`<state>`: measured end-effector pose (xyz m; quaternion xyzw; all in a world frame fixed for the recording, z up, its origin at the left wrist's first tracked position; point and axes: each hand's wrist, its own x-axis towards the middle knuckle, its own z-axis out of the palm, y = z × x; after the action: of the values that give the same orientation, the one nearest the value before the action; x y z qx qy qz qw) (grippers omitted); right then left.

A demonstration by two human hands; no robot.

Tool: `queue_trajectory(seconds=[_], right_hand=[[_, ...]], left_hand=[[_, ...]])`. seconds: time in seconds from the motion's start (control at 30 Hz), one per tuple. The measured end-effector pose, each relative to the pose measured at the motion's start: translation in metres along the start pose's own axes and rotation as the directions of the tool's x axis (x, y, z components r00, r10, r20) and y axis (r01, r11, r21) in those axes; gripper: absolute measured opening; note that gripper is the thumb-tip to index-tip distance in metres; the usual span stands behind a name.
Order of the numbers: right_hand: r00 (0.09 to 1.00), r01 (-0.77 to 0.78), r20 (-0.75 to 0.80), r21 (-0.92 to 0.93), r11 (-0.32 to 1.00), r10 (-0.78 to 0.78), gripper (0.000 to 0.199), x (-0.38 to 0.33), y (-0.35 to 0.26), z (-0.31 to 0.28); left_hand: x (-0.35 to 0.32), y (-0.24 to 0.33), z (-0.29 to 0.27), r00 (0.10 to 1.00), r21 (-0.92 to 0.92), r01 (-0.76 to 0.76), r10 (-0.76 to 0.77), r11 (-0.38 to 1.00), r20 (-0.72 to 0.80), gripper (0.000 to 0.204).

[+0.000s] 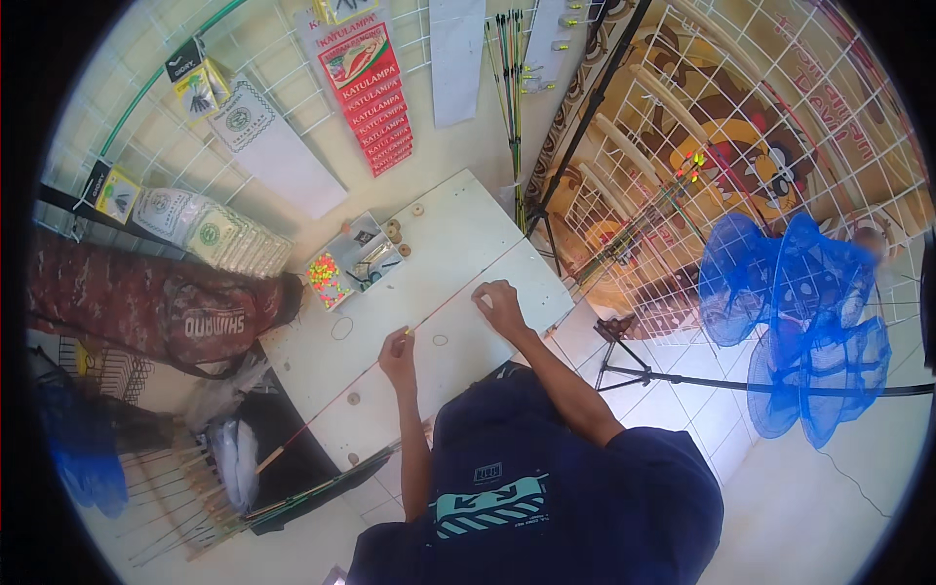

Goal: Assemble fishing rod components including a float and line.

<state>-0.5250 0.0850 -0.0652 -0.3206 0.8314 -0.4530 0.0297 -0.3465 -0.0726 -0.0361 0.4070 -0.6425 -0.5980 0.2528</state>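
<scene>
A thin reddish fishing rod [327, 408] lies slantwise across the white table [458, 244]. My left hand [398, 353] pinches it near the middle, where a small yellow-green bit shows at the fingertips. My right hand [501, 304] rests farther up the same rod, fingers closed on its thin upper part near the table's right edge. Two small rings [342, 328] [441, 340] lie on the table beside my hands.
A compartment box of bright beads [333, 271] and small wooden discs [394, 232] sit at the table's far side. A camouflage rod bag [146, 302] lies left, a bundle of rods [195, 517] lower left. Blue nets [799, 322] and a black stand [624, 363] are on the right.
</scene>
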Motion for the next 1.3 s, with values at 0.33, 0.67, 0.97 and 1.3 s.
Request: queue_trajectory(seconds=[0.33,0.67,0.97,1.3], right_hand=[[0.997,0.042,-0.058,0.021,0.999,-0.041,0.006,-0.010,-0.024,-0.023],[0.999,-0.039,0.010,0.170,0.985,0.038,0.008,0.002,-0.047,-0.047],[0.992,-0.086,0.115,0.319,0.944,0.051,0.012,0.031,-0.059,-0.076],[0.987,-0.143,0.149,0.620,0.772,0.064,0.011,0.062,-0.074,-0.108]], left_hand=[[-0.029,0.011,0.007,0.988,-0.035,0.059,-0.053,0.998,0.142,0.026],[-0.019,0.032,0.049,0.967,-0.120,0.058,-0.026,0.991,0.254,0.027],[-0.006,0.075,0.107,0.953,-0.279,0.063,0.025,0.958,0.303,0.023],[0.003,0.108,0.143,0.962,-0.522,0.112,0.039,0.845,0.269,0.019]])
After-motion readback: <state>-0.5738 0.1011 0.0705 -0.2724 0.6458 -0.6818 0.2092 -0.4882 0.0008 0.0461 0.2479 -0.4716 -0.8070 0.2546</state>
